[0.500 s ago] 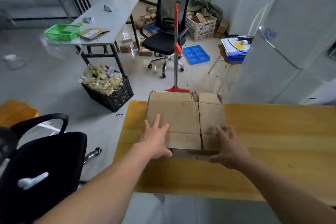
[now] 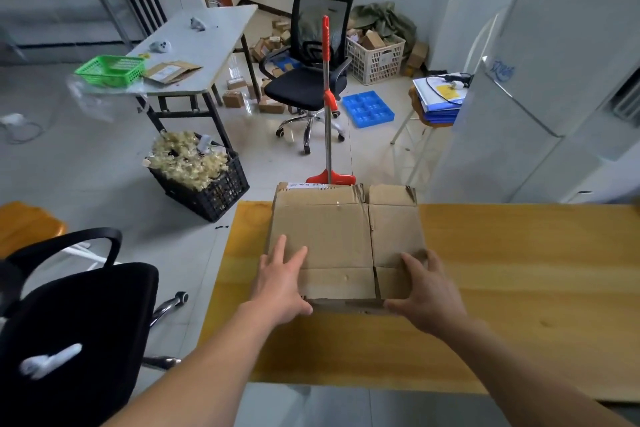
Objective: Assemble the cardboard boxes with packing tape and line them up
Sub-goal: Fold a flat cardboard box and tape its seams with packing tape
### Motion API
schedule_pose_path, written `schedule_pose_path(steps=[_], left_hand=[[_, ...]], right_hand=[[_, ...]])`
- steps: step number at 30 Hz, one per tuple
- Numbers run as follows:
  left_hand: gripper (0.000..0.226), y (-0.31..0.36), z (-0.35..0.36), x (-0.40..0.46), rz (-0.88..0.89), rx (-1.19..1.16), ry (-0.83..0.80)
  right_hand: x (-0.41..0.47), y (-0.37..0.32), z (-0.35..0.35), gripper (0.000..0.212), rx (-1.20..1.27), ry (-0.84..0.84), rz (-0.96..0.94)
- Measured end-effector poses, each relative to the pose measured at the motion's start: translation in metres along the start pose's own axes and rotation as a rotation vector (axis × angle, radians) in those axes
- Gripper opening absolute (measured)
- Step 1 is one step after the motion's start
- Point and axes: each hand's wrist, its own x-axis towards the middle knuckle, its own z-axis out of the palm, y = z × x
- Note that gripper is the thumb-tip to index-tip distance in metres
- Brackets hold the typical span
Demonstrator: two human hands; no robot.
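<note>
Cardboard box (image 2: 343, 239), still flattened, lay on wooden table (image 2: 502, 274) near its left end, far flaps hanging just past table's far edge. Left hand (image 2: 282, 282) rested flat on box's near-left corner, fingers straight and spread, thumb tucked at near edge; nothing gripped. Right hand (image 2: 427, 291) sat at near-right corner, fingers (image 2: 414, 262) loosely bent over top face, thumb low by near edge. Looked like start of a pinch on that corner, but couldn't tell whether thumb was under the board or just against it.

Judged step: lifting/opening the flat into a tube, prob. w/ right hand pulling up while left pinned it. No tape roll or dispenser seen anywhere in view, so taping not yet possible from here.

Risks, as judged:
- Board looked worn, old tape and torn edges at far flaps (image 2: 388, 192); hard pull could rip a crease or flap.
- Box close to table's left edge and overhanging far edge; a push fwd could tip it off toward red-handled mop (image 2: 327, 97) standing just behind.
- One-sided lift w/ left hand pressing flat could skew it, bending a panel off its fold line.

Beyond: black office chair (image 2: 79, 322) at left beside table, black crate (image 2: 207, 191) of pale scraps on floor, grey folding table (image 2: 207, 45) w/ green basket (image 2: 110, 70) farther back.
</note>
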Motion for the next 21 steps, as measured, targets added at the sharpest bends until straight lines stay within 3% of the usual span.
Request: schedule_pose_path(steps=[10, 14, 18, 21], left_hand=[[0.109, -0.003, -0.007, -0.005, -0.006, 0.043, 0.070], [0.101, 0.008, -0.033, -0.013, 0.077, 0.062, 0.160], [0.076, 0.042, -0.072, -0.019, 0.199, -0.061, 0.308], [0.044, 0.088, -0.104, -0.020, 0.309, -0.207, 0.452]], right_hand=[[-0.007, 0.007, -0.005, 0.091, 0.027, 0.037, -0.036], [-0.010, 0.010, -0.028, 0.057, 0.190, 0.144, -0.068], [-0.016, 0.006, -0.072, 0.022, 0.349, 0.307, -0.099], [-0.024, 0.006, -0.121, 0.032, 0.418, 0.408, -0.031]])
